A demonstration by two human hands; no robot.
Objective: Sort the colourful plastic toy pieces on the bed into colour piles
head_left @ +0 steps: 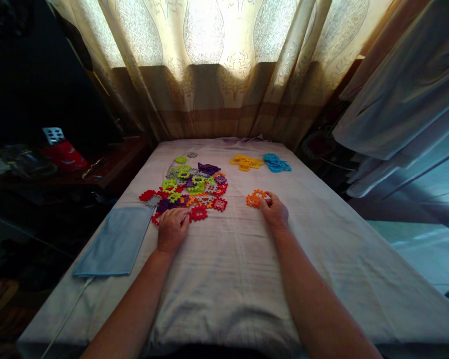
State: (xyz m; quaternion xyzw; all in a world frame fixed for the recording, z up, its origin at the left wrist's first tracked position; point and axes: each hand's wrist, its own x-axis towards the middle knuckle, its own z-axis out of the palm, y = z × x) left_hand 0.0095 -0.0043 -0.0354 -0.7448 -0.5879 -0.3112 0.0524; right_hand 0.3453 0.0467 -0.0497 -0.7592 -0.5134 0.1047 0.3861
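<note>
Right hand: thumb and finger pinched on the right edge of the orange notched plastic pieces, which sit on the white-cloth-covered counter, right of the mixed-colour plastic pile, nearer than the yellow plastic cluster and blue plastic cluster. Left hand: fingers curled over the red notched plastic pieces at the pile's near edge; can't tell if gripping. Risks, my guess: edge-only pinch could slip; interlocking teeth could snag and drag neighbours; loose cloth could bunch under a sliding hand. Orientation: orange patch slightly wider left-right; pieces squarish, no clear pointing end. Tilt unclear.
</note>
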